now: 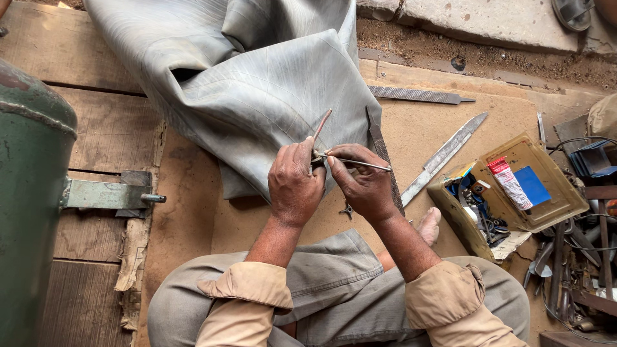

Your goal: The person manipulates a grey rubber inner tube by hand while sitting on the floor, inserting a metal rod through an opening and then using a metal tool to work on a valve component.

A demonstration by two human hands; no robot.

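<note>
Head view: thin metal rod (pixel 360 164), creased grey rubber (pixel 257 83)

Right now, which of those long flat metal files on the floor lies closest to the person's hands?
The dark file that runs just behind the right hand, partly hidden by it. The grey file by the stone edge and the pale blade-like one lie farther off.

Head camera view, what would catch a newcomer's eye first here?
First, the two hands at centre: the left hand and right hand meet over a thin metal rod, working at the edge of a big grey rubber inner tube spread across the top. To the right lie a long metal file and an open box of small parts; a green metal tank fills the left edge.
</note>
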